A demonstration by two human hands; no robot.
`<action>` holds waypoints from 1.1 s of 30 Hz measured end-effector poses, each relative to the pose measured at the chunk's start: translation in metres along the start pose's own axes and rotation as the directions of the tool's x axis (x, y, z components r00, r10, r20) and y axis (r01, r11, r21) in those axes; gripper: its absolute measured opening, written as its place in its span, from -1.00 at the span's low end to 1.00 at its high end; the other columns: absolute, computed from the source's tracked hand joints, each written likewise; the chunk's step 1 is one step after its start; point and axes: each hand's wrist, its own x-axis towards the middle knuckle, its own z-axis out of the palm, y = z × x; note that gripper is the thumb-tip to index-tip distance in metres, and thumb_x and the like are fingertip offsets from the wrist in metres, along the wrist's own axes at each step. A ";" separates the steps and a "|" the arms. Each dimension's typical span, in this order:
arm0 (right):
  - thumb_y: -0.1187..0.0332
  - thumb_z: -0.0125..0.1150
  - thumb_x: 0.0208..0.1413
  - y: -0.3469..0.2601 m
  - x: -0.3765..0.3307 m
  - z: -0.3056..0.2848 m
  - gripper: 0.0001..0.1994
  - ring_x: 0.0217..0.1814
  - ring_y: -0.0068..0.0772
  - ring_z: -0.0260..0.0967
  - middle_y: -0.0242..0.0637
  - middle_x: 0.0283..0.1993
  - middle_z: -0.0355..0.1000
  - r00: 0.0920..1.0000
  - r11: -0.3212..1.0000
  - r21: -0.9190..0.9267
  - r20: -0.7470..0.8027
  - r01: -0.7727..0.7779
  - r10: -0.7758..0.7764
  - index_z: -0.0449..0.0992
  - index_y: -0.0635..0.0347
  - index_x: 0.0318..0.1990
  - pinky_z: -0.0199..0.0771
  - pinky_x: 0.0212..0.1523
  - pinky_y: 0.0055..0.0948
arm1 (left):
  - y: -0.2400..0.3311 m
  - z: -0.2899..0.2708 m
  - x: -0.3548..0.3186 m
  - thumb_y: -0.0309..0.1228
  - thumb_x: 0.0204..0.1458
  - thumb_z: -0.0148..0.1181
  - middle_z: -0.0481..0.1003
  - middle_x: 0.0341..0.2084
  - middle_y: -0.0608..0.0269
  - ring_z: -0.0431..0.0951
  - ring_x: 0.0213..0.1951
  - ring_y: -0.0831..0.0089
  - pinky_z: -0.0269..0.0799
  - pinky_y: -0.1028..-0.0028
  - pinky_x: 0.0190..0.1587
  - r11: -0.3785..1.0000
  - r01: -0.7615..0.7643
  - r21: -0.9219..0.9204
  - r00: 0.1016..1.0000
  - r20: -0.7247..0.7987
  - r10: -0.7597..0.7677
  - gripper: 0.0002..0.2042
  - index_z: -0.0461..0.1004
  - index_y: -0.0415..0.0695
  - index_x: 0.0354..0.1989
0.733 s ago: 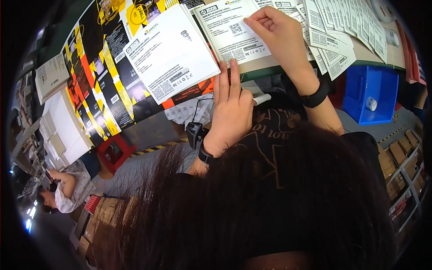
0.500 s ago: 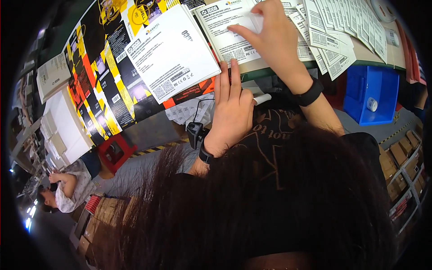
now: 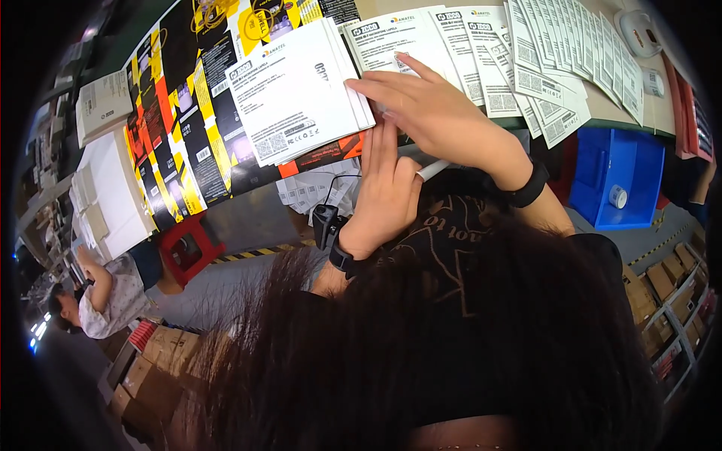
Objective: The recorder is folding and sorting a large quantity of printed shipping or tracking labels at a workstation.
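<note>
Head view: right hand (image 3: 440,116) spread over a white sheet (image 3: 421,34).
One fingertip overlaps the white stack (image 3: 282,98) to its left; just below, the left hand (image 3: 383,199) has two fingers pressed together, grip unclear; fanned sheets (image 3: 564,45) lie rightward.

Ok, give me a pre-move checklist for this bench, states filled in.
1. Left stack squared: not ok, lower sheets stick out along its right side.
2. Right hand at that stack: ok, a fingertip reaches its right edge; whether it pinches just one sheet, cannot tell.
3. Left hand clear of the right: not ok, they overlap in view; contact, cannot tell.
4. Fanned sheets wholly on the table: not ok, the lowest corner overhangs.
5. White cylinder inside the blue bin: ok.
</note>
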 end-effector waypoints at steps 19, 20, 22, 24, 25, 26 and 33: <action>0.21 0.01 0.11 0.007 -0.019 -0.011 -0.29 0.25 -0.27 0.12 -0.39 0.14 0.30 0.990 0.988 -0.073 -0.038 -0.136 0.134 -0.23 0.16 0.31 -0.38 0.35 -0.08 | 0.007 0.000 0.005 -0.54 -0.14 0.06 -0.03 0.15 -0.42 -0.10 0.23 -0.27 -0.19 -0.08 0.21 0.989 0.066 0.130 0.996 0.045 -0.072 -0.86 0.27 -0.31 -0.42; 0.20 0.01 0.11 0.007 -0.019 -0.011 -0.28 0.25 -0.27 0.12 -0.39 0.14 0.30 0.991 0.989 -0.066 -0.029 -0.130 0.128 -0.24 0.16 0.31 -0.38 0.35 -0.08 | 0.007 0.001 0.006 -0.54 -0.13 0.05 -0.02 0.16 -0.40 -0.09 0.24 -0.24 -0.18 -0.07 0.21 0.986 0.071 0.148 0.995 0.051 -0.080 -0.86 0.27 -0.32 -0.42; 0.20 0.01 0.11 0.007 -0.019 -0.011 -0.28 0.25 -0.27 0.12 -0.39 0.14 0.30 0.992 0.990 -0.070 -0.027 -0.123 0.121 -0.25 0.16 0.31 -0.38 0.35 -0.08 | 0.006 0.002 0.006 -0.55 -0.14 0.04 -0.02 0.16 -0.39 -0.09 0.24 -0.22 -0.20 -0.05 0.22 0.986 0.071 0.150 0.995 0.054 -0.080 -0.87 0.26 -0.31 -0.41; 0.21 0.01 0.11 0.007 -0.019 -0.012 -0.28 0.25 -0.26 0.13 -0.39 0.15 0.30 0.994 0.991 -0.080 -0.025 -0.110 0.108 -0.25 0.16 0.31 -0.38 0.35 -0.07 | 0.007 0.004 0.007 -0.58 -0.14 0.00 -0.01 0.16 -0.38 -0.10 0.25 -0.19 -0.22 -0.02 0.24 0.986 0.069 0.152 0.995 0.062 -0.079 -0.88 0.25 -0.28 -0.40; 0.21 0.01 0.11 0.006 -0.020 -0.011 -0.28 0.25 -0.26 0.13 -0.39 0.15 0.30 0.994 0.991 -0.080 -0.025 -0.111 0.109 -0.25 0.16 0.31 -0.38 0.35 -0.07 | 0.008 0.004 0.008 -0.58 -0.14 0.00 -0.01 0.16 -0.38 -0.10 0.25 -0.19 -0.22 -0.02 0.24 0.986 0.069 0.151 0.995 0.062 -0.079 -0.88 0.25 -0.28 -0.40; 0.22 0.01 0.11 0.006 -0.020 -0.010 -0.28 0.25 -0.26 0.13 -0.39 0.14 0.30 0.993 0.990 -0.079 -0.023 -0.117 0.116 -0.25 0.17 0.31 -0.38 0.35 -0.07 | 0.009 0.003 0.008 -0.56 -0.13 0.01 0.01 0.15 -0.36 -0.07 0.25 -0.15 -0.19 -0.01 0.23 0.982 0.069 0.175 0.995 0.058 -0.080 -0.88 0.26 -0.30 -0.40; 0.24 0.01 0.11 0.003 -0.022 -0.010 -0.29 0.25 -0.27 0.13 -0.38 0.15 0.29 0.990 0.988 -0.059 -0.015 -0.140 0.139 -0.25 0.18 0.31 -0.38 0.35 -0.06 | 0.011 0.003 0.016 -0.54 -0.12 -0.01 0.11 0.13 -0.29 0.03 0.23 -0.05 -0.08 0.04 0.21 0.973 0.064 0.223 0.997 0.015 -0.069 -0.85 0.30 -0.36 -0.37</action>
